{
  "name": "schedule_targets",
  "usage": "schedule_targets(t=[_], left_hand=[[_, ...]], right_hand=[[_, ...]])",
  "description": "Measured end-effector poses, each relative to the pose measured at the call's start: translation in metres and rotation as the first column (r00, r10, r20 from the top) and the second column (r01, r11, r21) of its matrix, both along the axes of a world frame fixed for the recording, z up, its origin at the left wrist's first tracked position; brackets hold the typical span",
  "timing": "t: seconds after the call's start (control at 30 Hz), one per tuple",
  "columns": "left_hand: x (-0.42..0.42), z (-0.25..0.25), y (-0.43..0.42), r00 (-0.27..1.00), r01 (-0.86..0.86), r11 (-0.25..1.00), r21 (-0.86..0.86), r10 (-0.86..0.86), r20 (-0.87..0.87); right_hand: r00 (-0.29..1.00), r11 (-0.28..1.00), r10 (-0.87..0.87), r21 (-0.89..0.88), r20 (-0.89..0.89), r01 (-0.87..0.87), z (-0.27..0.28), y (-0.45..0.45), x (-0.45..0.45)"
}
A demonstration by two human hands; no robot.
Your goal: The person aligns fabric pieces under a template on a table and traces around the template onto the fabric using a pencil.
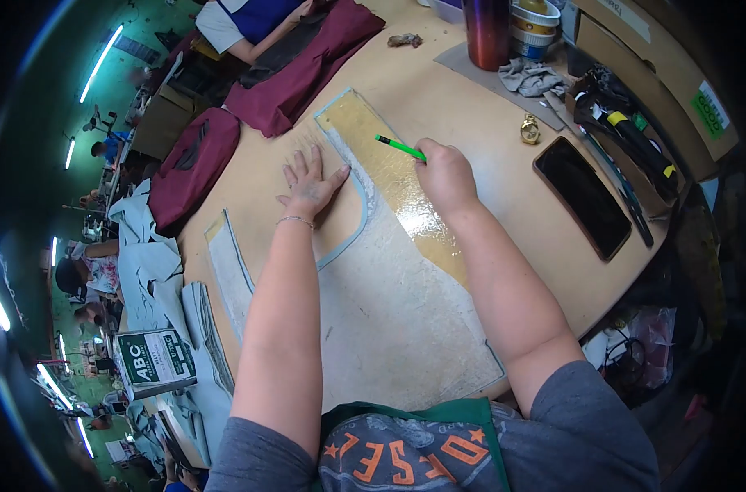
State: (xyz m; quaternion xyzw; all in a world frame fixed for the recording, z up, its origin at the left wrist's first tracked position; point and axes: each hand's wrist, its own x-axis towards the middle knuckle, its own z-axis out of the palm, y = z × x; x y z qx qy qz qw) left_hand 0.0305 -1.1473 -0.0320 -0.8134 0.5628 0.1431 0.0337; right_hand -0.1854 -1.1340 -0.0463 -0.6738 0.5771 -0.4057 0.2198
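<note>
A large whitish pattern piece (373,320) with a shiny yellowish strip (385,168) lies flat on the table. Light blue fabric (363,215) shows as a thin border along its curved edge and corners. My left hand (311,182) presses down with fingers spread, partly on the bare table inside the curve, its thumb at the pattern's edge. In my right hand (447,179), above the yellowish strip, is a green pencil (402,148), its dark eraser end pointing left. My right hand hides the pencil's other end.
Maroon fabric pieces (194,164) lie at the far left, near another person's arm (266,41). Light blue cut fabric (147,254) and an ABC packet (156,359) line the left edge. A phone (584,197), gold watch (529,129), tumbler (487,33) and open box of tools (627,135) stand right.
</note>
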Motion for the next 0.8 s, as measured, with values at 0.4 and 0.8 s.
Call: schedule_targets(t=[0.4,0.8], left_hand=[[0.034,-0.015,-0.146,0.912,0.315,0.707,-0.633,-0.410,-0.004],[0.005,0.000,-0.178,0.949,0.172,0.952,-0.254,-0.229,-0.216]], right_hand=[[1.000,0.993,-0.007,-0.117,0.023,0.009,-0.006,0.000,0.005],[1.000,0.987,-0.007,-0.162,-0.022,0.004,-0.010,-0.001,0.007]])
